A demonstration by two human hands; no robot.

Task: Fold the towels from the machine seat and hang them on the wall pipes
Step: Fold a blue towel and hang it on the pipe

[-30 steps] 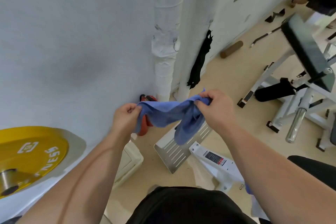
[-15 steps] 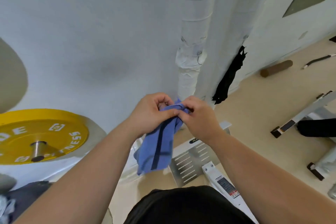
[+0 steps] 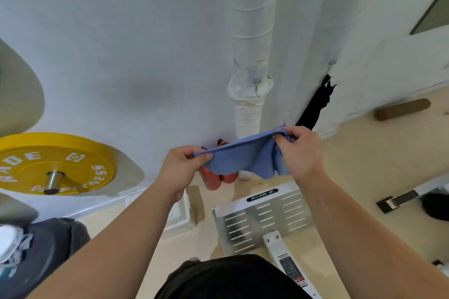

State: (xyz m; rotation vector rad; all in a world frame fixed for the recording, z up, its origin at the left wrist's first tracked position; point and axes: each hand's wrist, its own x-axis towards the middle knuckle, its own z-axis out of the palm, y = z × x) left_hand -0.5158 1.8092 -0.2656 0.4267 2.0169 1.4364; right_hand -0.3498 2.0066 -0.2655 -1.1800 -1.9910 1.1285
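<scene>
While towel (image 3: 245, 160) hangs stretched in mid-air before the pipe (image 3: 250, 56), fold is under way.
Each pinches a top corner — left hand (image 3: 179, 170), right hand (image 3: 300, 153); best keep edge taut, meet corners squarely.

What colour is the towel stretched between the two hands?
The cloth towel is blue; the head view, the only one, shows it clearly.
</scene>
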